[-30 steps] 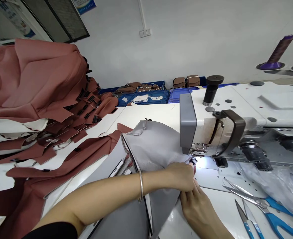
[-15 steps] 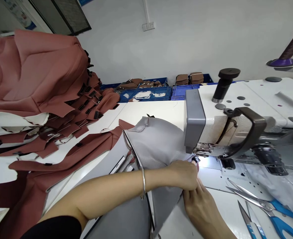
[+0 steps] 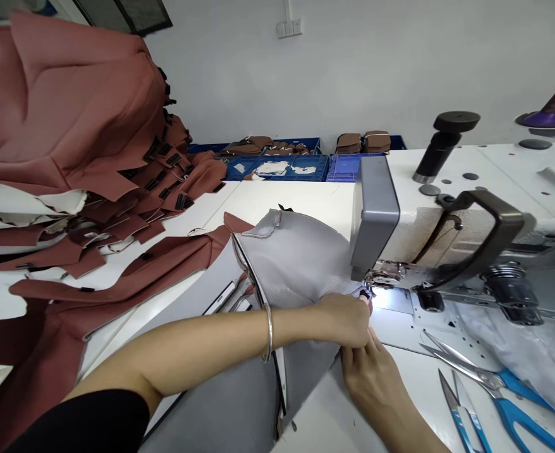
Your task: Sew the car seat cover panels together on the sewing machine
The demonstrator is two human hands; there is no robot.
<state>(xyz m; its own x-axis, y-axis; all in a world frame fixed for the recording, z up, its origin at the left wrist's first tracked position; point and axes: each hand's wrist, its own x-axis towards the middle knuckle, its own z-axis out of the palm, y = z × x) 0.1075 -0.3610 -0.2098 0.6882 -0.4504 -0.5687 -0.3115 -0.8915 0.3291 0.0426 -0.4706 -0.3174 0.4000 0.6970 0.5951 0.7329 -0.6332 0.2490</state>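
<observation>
A grey sewn cover (image 3: 301,251), with seams and red-brown edges, lies on the white table with one edge under the head of a sewing machine (image 3: 376,214). My left hand (image 3: 346,319), a silver bangle on its wrist, is closed on the cover's edge just in front of the lit needle area. Below it my right hand (image 3: 369,371) grips the same edge, its fingers partly hidden by the left hand and the fabric. A small dark piece (image 3: 365,294) shows between the left fingertips and the presser foot.
Blue-handled scissors (image 3: 489,380) and small snips (image 3: 461,402) lie at right, beside a clear plastic bag (image 3: 508,340). A tall pile of red-brown covers (image 3: 79,107) fills the left. Blue crates (image 3: 277,167) with brown pieces stand behind the table.
The camera view has tilted and shifted slightly. Both hands keep their hold at the needle area, and the cover has hardly moved.
</observation>
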